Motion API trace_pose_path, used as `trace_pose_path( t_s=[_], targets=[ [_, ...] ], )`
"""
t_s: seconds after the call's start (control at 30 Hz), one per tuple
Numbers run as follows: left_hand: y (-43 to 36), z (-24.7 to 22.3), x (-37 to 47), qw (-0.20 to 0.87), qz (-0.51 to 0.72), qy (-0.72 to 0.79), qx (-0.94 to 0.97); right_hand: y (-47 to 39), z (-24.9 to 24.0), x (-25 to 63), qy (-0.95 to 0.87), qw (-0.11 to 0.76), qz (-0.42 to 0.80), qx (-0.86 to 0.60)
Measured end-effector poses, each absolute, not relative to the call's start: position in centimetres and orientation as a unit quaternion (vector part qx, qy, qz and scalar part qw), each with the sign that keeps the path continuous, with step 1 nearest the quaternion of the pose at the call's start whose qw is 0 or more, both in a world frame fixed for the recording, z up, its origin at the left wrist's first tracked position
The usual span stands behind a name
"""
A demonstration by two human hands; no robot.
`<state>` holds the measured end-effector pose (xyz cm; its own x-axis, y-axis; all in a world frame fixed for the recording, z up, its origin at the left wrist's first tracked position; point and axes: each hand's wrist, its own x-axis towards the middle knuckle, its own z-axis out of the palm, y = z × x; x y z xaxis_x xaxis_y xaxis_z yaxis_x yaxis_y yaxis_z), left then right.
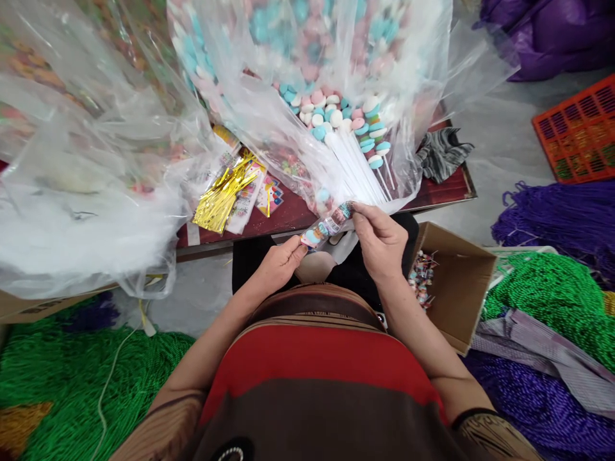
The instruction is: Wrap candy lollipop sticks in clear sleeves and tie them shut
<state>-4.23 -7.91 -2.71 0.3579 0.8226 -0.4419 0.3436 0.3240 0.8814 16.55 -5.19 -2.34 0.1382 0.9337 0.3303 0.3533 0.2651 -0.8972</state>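
Note:
A small clear printed packet (327,227) with colourful pieces inside is stretched between my hands, over the table's front edge. Its lower left end is pinched by my left hand (283,261). At its upper right end, my right hand (379,237) is closed with thumb and fingertips together. Just beyond lie white sticks (353,166) and pink, white and blue candies (331,115) in an open clear bag. Several candies are threaded on sticks (377,141) at the right of the pile. Gold twist ties (223,195) rest on printed packets (246,203) to the left.
Large plastic bags (86,211) cover the left side. A cardboard box (461,282) with small wrapped items stands at my right. Beyond it are an orange crate (576,131), a striped cloth (442,153) on the dark red table (291,214), and green (542,294) and purple strands (542,211).

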Motion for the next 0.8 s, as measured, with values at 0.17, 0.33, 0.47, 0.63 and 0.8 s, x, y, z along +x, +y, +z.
trace_pose_path(
  t_s=[0.17, 0.33, 0.47, 0.63, 0.8],
  targets=[
    [-7.8, -2.5, -3.9, 0.616, 0.203, 0.530, 0.547, -5.4, -2.8, 16.0, -0.607, 0.550, 0.278, -0.502],
    [-8.2, -3.3, -4.0, 0.612, 0.208, 0.538, 0.540, -5.6, -2.8, 15.0, -0.604, 0.559, 0.278, -0.496],
    [-9.0, -4.0, -4.3, 0.638, 0.203, 0.530, 0.520, -6.3, -3.4, 13.6, -0.601, 0.547, 0.252, -0.525],
    [-9.2, -3.7, -3.8, 0.676, 0.182, 0.509, 0.501, -6.8, -4.2, 13.8, -0.501, 0.575, 0.357, -0.539],
    [-9.0, -3.0, -2.7, 0.715, 0.063, 0.444, 0.536, -7.6, -2.4, 16.1, -0.501, 0.522, 0.429, -0.541]
  ],
)
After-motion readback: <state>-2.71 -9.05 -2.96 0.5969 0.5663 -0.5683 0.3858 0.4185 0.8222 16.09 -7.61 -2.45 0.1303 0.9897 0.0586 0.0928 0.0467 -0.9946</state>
